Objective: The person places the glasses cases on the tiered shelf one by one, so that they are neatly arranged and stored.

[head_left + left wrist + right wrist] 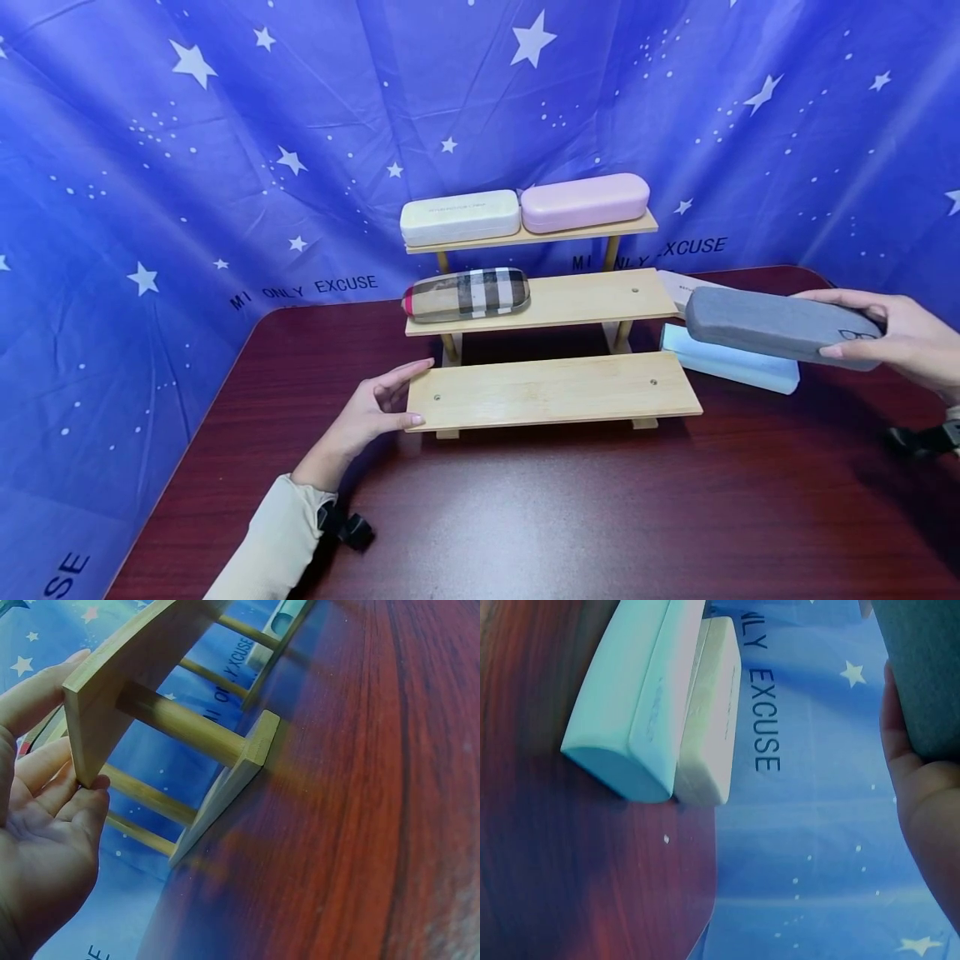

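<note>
My right hand (911,333) grips the right end of a grey glasses case (780,321), raised above the table at the right. In the right wrist view that grey case (922,675) is partly cut off at the edge. My left hand (367,421) holds the left end of the lowest board of a three-tier wooden display rack (547,392), thumb at its front corner and fingers toward the back. The top tier bears a white glasses case (460,218) and a pink glasses case (585,202). A plaid glasses case (468,296) lies on the middle tier's left half.
Right of the rack, a light blue glasses case (731,360) lies on the dark red wooden table (525,517). Behind it is a pale case (709,720), mostly hidden in the head view. A blue star-patterned curtain (337,125) hangs around the table.
</note>
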The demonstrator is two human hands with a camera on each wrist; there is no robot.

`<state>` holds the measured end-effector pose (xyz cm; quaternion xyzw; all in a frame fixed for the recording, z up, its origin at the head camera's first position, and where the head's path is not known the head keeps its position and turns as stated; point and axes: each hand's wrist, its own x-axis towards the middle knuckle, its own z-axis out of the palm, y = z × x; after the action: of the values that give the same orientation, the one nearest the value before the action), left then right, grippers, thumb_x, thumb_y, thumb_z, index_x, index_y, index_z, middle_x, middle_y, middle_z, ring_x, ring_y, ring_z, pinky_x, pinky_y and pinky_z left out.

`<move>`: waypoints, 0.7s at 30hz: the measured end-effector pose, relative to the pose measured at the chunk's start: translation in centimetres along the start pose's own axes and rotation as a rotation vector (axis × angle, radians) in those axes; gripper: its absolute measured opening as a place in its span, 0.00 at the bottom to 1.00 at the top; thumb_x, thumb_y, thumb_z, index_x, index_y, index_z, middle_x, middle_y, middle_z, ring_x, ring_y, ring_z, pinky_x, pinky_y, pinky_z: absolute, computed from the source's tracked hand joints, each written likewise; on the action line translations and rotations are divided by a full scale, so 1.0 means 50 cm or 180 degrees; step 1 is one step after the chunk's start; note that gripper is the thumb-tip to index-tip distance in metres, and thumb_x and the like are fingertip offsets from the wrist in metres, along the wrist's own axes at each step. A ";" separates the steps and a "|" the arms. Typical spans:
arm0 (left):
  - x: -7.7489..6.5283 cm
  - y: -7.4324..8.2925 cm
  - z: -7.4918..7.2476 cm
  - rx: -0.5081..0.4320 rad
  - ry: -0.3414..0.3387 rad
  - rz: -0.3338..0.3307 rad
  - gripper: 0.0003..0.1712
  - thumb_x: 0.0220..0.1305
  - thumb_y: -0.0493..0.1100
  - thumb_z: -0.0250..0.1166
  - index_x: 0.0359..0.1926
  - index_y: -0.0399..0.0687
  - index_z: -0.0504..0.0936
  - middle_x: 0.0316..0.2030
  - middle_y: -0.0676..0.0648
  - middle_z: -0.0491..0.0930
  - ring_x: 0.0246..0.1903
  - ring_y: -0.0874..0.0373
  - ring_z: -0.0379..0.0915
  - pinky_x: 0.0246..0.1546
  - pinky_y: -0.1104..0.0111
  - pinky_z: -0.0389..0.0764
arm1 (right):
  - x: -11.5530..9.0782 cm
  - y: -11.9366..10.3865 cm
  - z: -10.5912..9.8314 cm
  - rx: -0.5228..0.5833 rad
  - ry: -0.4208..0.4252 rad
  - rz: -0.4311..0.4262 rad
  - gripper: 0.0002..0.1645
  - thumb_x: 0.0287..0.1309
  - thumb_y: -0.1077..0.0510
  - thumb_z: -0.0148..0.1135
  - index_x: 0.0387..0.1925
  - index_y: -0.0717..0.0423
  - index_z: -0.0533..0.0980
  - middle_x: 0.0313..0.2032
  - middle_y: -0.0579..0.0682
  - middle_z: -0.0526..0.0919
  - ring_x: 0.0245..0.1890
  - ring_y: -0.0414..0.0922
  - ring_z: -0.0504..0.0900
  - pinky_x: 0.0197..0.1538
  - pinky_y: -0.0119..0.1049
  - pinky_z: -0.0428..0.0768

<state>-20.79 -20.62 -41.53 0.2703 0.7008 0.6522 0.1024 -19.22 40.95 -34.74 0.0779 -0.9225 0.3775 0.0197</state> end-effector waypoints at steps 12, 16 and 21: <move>0.001 0.000 -0.001 0.0020 -0.0007 0.0023 0.40 0.49 0.26 0.68 0.65 0.31 0.65 0.66 0.36 0.62 0.65 0.60 0.58 0.65 0.74 0.58 | 0.036 -0.053 0.012 0.0118 -0.0144 -0.0121 0.37 0.48 0.65 0.67 0.62 0.48 0.69 0.43 0.32 0.78 0.38 0.33 0.75 0.33 0.29 0.74; 0.001 0.001 0.000 0.0022 -0.0007 0.0022 0.40 0.49 0.26 0.68 0.65 0.31 0.65 0.66 0.35 0.62 0.66 0.60 0.58 0.65 0.75 0.58 | 0.048 -0.070 0.015 0.0166 -0.0193 -0.0219 0.36 0.47 0.66 0.67 0.61 0.50 0.69 0.44 0.33 0.79 0.39 0.34 0.76 0.34 0.29 0.74; 0.002 0.000 0.000 0.0001 -0.0013 0.0048 0.40 0.49 0.26 0.68 0.65 0.30 0.65 0.65 0.30 0.60 0.66 0.59 0.58 0.65 0.74 0.58 | 0.065 -0.094 0.018 0.0191 -0.0301 -0.0274 0.36 0.47 0.65 0.67 0.61 0.51 0.70 0.46 0.34 0.79 0.39 0.37 0.77 0.35 0.30 0.74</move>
<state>-20.85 -20.57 -41.50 0.2769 0.6987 0.6523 0.0989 -21.64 36.61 -31.81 0.1359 -0.9065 0.3997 -0.0101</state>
